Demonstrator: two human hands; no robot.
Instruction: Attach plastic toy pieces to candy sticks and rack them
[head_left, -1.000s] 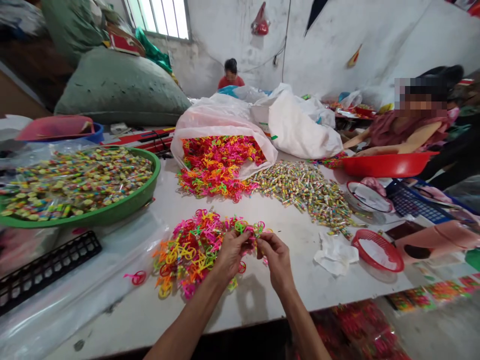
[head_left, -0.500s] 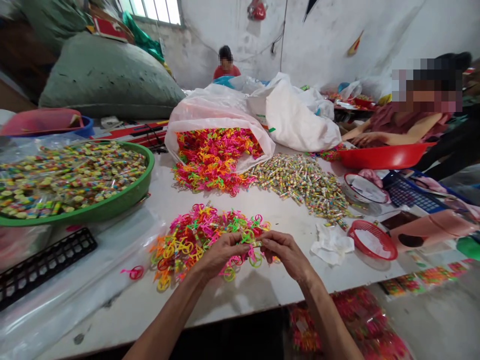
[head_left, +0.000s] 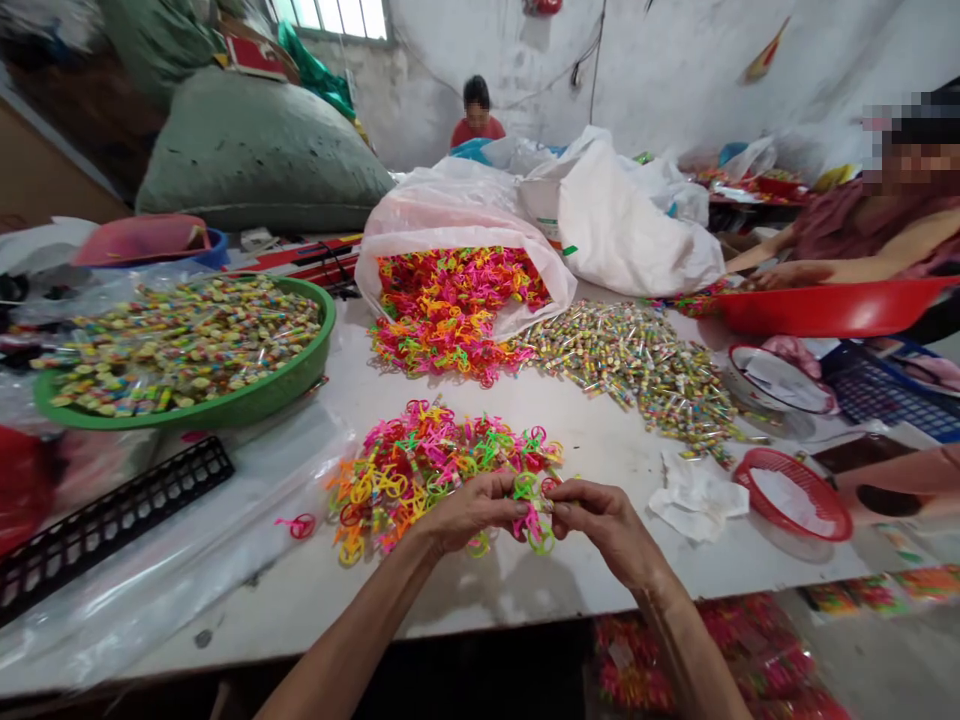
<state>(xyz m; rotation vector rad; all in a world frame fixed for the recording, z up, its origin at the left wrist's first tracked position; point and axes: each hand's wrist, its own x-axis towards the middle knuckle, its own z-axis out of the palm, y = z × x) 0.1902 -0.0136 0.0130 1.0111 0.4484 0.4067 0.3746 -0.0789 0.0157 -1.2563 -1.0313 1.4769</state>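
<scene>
Neon plastic loops (head_left: 537,528) are pinched between my left hand (head_left: 469,512) and my right hand (head_left: 606,524). Both hands are curled nearly closed, with the fingertips meeting over this small tangle. The tangle hangs from the fingers toward the near table edge, its long axis roughly upright in the view (individual pieces in the bunch cannot be separated at this remove).

It sits just above the near side of a loose heap of pink, orange, yellow and green plastic shapes (head_left: 431,475) on a white table (head_left: 480,605). One pink piece (head_left: 301,526) lies apart, left of the heap. Farther on, a translucent plastic sack (head_left: 457,220) spills more of the shapes, beside a spread of small wrapped sticks (head_left: 637,370).

To the left are a green tray (head_left: 247,400) of wrapped items and a black plastic rack (head_left: 112,530). To the right are crumpled white tissue (head_left: 697,497) and a red mesh basket (head_left: 795,495). A co-worker's hand (head_left: 791,275) rests behind a red basin (head_left: 832,310).
</scene>
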